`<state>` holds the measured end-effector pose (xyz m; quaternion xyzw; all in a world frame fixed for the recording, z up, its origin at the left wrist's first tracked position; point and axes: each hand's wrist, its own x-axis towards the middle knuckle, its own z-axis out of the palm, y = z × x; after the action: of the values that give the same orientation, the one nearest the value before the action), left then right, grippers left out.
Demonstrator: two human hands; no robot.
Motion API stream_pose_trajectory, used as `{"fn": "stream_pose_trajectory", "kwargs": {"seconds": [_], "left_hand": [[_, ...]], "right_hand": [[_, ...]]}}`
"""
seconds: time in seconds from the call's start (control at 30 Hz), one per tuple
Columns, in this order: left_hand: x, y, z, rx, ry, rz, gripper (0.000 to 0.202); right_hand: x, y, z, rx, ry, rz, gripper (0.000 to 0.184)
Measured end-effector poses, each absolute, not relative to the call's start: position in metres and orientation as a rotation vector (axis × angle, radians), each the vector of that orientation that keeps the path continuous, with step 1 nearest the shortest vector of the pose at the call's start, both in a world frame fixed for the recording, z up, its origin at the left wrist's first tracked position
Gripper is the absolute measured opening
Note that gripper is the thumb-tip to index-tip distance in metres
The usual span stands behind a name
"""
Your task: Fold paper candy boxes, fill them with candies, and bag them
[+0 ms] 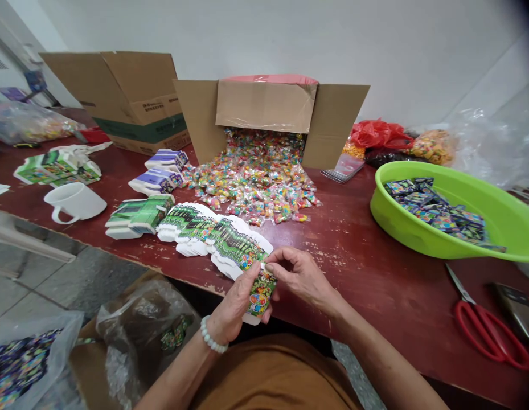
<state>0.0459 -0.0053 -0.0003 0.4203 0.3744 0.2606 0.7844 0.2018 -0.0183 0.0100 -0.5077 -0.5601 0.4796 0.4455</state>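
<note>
Head view: left hand [235, 306] and right hand [302, 277], wrists angled inward, fingertips pinching 1 green card [261, 296].

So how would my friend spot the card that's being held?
Find the open cardboard box spilling sweets on the red table. Come toward the near edge, along the fanned row of green cards, to the two hands. The held card is the only one lifted off the table, pinched between the left hand and right hand.
</note>
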Motion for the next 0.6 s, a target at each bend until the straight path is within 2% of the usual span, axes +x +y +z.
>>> {"fn": "stream_pose_trajectory", "kwargs": {"seconds": [0.1,0.4,0.6], "left_hand": [[0.043,-0.003,0.001,0.902,0.821,0.563,0.049],[0.045,-0.007,-0.004,0.825,0.832,0.561,0.052],[0.047,-0.008,-0.004,0.722,0.843,0.683,0.056]], "right_hand": [[0.200,-0.013,0.009,-1.286,-1.366,1.184,0.013],[0.204,-0.013,0.012,-1.152,-1.226,1.487,0.026],[0.187,-0.033,0.000,-1.115,-1.224,1.279,0.027]]}}
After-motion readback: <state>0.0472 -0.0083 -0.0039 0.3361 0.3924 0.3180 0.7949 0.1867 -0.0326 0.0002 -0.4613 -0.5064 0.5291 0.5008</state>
